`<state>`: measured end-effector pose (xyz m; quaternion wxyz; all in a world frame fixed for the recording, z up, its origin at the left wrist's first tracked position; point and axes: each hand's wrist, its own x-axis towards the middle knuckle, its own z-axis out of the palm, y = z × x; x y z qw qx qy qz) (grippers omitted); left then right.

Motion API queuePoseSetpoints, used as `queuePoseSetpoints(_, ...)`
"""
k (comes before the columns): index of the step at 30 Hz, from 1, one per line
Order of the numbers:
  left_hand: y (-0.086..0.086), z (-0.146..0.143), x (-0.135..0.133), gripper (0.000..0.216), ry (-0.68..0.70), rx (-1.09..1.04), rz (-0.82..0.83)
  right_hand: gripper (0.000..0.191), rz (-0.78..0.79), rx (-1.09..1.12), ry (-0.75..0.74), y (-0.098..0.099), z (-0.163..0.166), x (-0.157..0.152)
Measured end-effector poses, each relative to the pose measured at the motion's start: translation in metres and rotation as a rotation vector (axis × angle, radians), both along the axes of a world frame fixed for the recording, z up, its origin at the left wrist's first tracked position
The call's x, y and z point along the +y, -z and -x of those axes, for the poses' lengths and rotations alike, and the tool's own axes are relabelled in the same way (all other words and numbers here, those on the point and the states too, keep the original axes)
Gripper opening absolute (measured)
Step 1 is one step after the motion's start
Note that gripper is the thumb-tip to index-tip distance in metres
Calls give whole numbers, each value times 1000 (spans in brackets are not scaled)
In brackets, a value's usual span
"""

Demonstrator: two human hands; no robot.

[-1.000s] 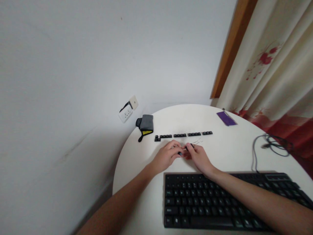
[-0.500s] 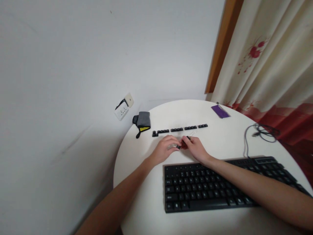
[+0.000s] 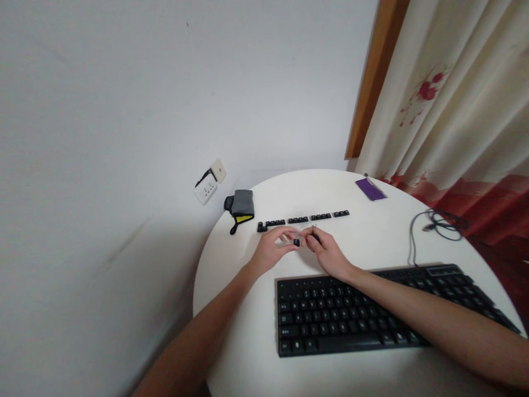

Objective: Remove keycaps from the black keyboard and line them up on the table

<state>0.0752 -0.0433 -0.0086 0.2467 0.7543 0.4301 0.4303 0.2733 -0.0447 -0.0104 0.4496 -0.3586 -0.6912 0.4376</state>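
Note:
Between the thumb and fingers of my left hand (image 3: 271,247) is a small black keycap (image 3: 296,242). My right hand (image 3: 330,253) is closed round a dark-handled keycap puller (image 3: 316,237), whose thin wire end points away from me. The fingertips of both hands nearly meet around the keycap. Just beyond them, black keycaps (image 3: 298,219) lie in a line of short groups across the white table (image 3: 235,298). A black keyboard (image 3: 343,325) lies closest to me, partly covered by my right forearm; its upper row looks stripped of caps.
A grey pouch with yellow lining (image 3: 243,204) sits at the table's left edge, near a wall socket (image 3: 205,190). Toward the back right is a purple packet (image 3: 371,189). The keyboard's coiled cable (image 3: 448,226) lies at the right, beside a curtain (image 3: 463,143).
My left hand has drawn slightly left with the keycap, which now shows more plainly. My right fingers have shifted, and the puller has turned to a steeper angle.

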Motion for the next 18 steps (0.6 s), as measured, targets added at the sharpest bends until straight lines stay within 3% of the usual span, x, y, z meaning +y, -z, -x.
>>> queuePoseSetpoints(4, -1, -1, 0, 48, 9, -16, 11, 22, -64, -135, 15, -5, 3, -9)
queuePoseSetpoints(13, -6, 8, 1, 51, 71, -59, 12, 18, -147, -281, 81, 0, 7, -3)
queuePoseSetpoints(15, -8, 16, 5, 43, 1, -127, 2, 17, -158, -334, 96, 0, 12, 5)
queuePoseSetpoints(18, -9, 35, 14, 35, -214, -253, -66, 15, -179, -441, 113, 3, 28, 19)
